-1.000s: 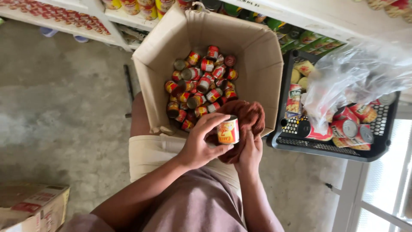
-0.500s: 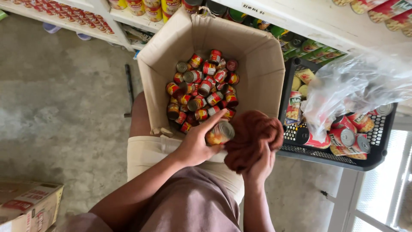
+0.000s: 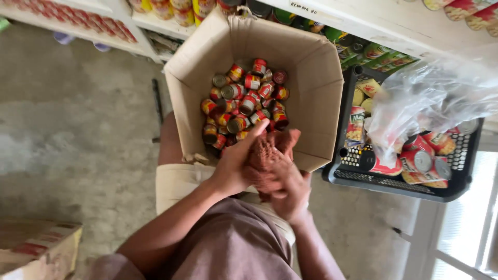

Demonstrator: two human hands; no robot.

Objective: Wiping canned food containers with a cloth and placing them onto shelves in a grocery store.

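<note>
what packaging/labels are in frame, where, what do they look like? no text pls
Open cardboard box: centre, on the lap, plain brown.
Small cans: heaped in that box, red and yellow labels, silver ends.
Black crate: right, on the floor, holding red-labelled cans under a clear plastic bag.
Shelf cans: top edge, yellow and red.
Second carton: bottom left, brown, with a red printed band.
Both hands, left hand and right hand, clasp a reddish-brown cloth.

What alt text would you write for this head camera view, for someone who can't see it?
Seen from above, a person's left hand and right hand are wrapped around a reddish-brown cloth at the edge of an open cardboard box of small tins. To the right, a black crate holds more cans and clear plastic.
</note>
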